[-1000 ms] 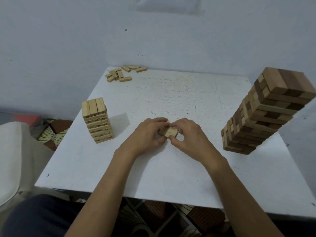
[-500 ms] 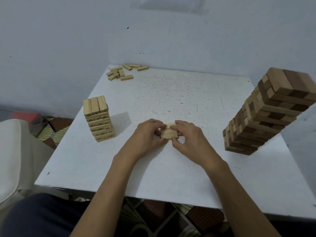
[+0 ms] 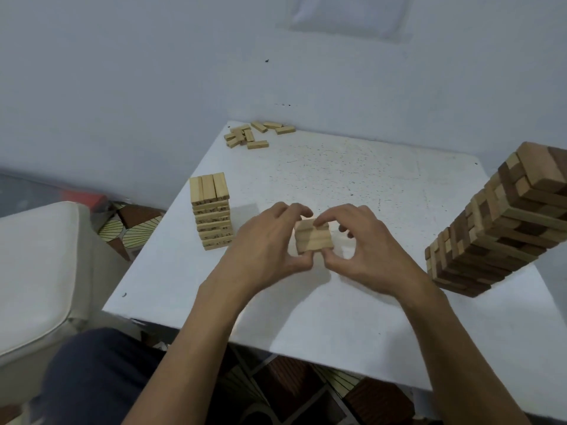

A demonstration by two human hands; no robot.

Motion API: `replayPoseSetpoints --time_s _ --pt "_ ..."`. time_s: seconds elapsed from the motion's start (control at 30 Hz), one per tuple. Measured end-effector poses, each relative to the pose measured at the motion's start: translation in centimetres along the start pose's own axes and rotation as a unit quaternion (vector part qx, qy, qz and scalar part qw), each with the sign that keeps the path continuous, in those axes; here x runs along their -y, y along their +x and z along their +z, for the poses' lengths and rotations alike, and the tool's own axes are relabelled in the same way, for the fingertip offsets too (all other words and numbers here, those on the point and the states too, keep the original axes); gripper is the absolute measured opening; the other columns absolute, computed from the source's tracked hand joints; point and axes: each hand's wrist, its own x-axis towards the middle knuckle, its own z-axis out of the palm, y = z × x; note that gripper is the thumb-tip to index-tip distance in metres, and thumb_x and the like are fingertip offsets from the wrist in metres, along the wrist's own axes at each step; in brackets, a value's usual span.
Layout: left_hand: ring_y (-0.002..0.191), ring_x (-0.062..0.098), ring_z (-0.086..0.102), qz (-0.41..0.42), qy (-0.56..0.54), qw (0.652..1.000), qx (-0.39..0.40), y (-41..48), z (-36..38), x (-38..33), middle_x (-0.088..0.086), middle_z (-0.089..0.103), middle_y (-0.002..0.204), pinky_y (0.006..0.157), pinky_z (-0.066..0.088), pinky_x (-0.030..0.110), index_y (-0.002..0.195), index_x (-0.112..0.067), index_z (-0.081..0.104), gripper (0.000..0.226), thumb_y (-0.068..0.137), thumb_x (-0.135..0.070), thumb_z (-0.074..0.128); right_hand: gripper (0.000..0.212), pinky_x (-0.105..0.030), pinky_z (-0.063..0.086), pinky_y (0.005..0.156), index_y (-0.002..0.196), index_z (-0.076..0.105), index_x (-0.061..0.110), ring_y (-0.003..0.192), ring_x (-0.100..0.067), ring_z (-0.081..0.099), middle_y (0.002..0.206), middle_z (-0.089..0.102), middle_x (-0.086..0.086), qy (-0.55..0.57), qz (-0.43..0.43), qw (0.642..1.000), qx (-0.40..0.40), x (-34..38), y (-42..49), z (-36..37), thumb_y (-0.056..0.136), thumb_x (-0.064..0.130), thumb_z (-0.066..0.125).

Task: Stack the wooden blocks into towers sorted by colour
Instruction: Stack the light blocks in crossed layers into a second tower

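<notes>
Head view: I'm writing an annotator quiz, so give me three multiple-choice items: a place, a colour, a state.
1. The loose blocks lie: A on the floor; B at the far left corner of the table; C in the person's lap.
2. The left tower is: A all light wood; B all dark; C painted red.
3. The small block bundle is: A lying untouched; B held by one hand; C gripped by both hands.
Answers: B, they sit at its far edge; A, every layer is pale; C, left hand and right hand both curl round it.
</notes>
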Motion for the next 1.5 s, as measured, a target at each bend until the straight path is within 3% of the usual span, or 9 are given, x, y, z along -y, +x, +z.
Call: replayPoseSetpoints --time_s 0.17,0.3,0.5,0.97,1.13,1.2,1.27,1.37,1.5 --pt "0.094 0.013 0.054 -0.009 0.045 0.993 -0.106 -2.1 -5.6 0.7 -0.010 0.060 0.114 0.075 0.043 0.029 0.128 -0.030 0.050 0.056 0.077 -0.049 0.061 0.036 -0.013 0.036 0.079 0.113 0.054 0.038 0.099 -0.009 0.046 0.111 0.053 0.023 0.013 -0.066 0.998 -0.013 4.8 3.5 -1.0 0.080 0.031 0.067" --pt "0.100 0.018 0.052 -0.036 0.047 0.986 -0.157 -2.4 -8.6 3.9 -0.015 0.062 0.112 0.086 0.037 0.036 0.123 -0.031 0.054 0.064 0.066 -0.060 0.047 0.035 -0.012 0.034 0.077 0.112 0.057 0.033 0.095 -0.011 0.046 0.110 0.057 0.017 0.027 -0.100 0.995 -0.012 7.6 7.5 0.2 0.080 0.028 0.070" --pt "0.112 0.009 0.050 -0.089 -0.047 0.981 -0.168 -2.3 -9.2 8.5 -0.025 0.056 0.110 0.101 0.038 0.044 0.122 -0.036 0.051 0.058 0.069 -0.052 0.066 0.037 -0.023 0.033 0.081 0.115 0.058 0.029 0.101 -0.010 0.041 0.114 0.059 0.007 0.028 -0.100 0.994 0.030 9.1 11.8 3.0 0.080 0.027 0.071" --pt "0.113 0.003 0.052 -0.117 -0.109 0.972 -0.170 -2.2 -7.9 11.3 -0.023 0.059 0.116 0.096 0.045 0.049 0.119 -0.039 0.051 0.051 0.072 -0.047 0.066 0.034 -0.026 0.037 0.080 0.114 0.058 0.029 0.104 -0.016 0.045 0.113 0.059 0.008 0.020 -0.081 0.995 0.054 8.8 13.7 4.9 0.082 0.030 0.069" --pt "0.115 0.003 0.052 -0.111 -0.121 0.974 -0.154 -2.0 -7.7 11.6 -0.019 0.057 0.123 0.089 0.045 0.028 0.124 -0.033 0.053 0.051 0.077 -0.042 0.072 0.032 -0.016 0.034 0.077 0.114 0.057 0.029 0.105 -0.016 0.046 0.115 0.058 0.009 0.024 -0.074 0.996 0.052 8.5 13.5 5.1 0.083 0.029 0.068" --pt "0.116 0.001 0.052 -0.107 -0.129 0.974 -0.150 -2.0 -7.6 11.8 -0.017 0.055 0.128 0.080 0.041 0.016 0.129 -0.032 0.051 0.054 0.081 -0.036 0.075 0.035 -0.021 0.037 0.081 0.116 0.056 0.031 0.108 -0.015 0.046 0.120 0.056 0.010 0.027 -0.077 0.995 0.050 8.4 13.4 5.2 0.083 0.031 0.068" --pt "0.118 -0.003 0.049 -0.112 -0.144 0.970 -0.160 -2.1 -7.3 12.0 -0.019 0.051 0.134 0.081 0.041 0.016 0.134 -0.034 0.048 0.057 0.084 -0.044 0.072 0.042 -0.029 0.041 0.092 0.123 0.054 0.032 0.117 -0.014 0.046 0.130 0.052 0.012 0.046 -0.070 0.996 0.037 8.3 13.2 5.4 0.084 0.035 0.067" --pt "0.129 0.000 0.043 -0.139 -0.215 0.941 -0.220 -2.3 -6.0 11.5 -0.017 0.044 0.145 0.098 0.040 0.026 0.144 -0.033 0.040 0.059 0.092 -0.057 0.054 0.050 -0.036 0.036 0.111 0.142 0.044 0.030 0.135 -0.008 0.038 0.147 0.043 0.014 0.161 -0.019 0.987 0.011 8.4 12.5 6.1 0.094 0.037 0.057" --pt "0.142 -0.002 0.026 -0.218 -0.378 0.845 -0.310 -1.7 -3.2 9.3 -0.013 0.031 0.157 0.119 0.019 0.028 0.154 -0.030 0.025 0.061 0.100 -0.059 0.026 0.054 -0.020 0.018 0.114 0.154 0.021 0.037 0.135 0.012 0.021 0.159 0.023 0.019 0.320 0.090 0.943 -0.007 9.7 11.3 7.8 0.103 0.051 0.032"
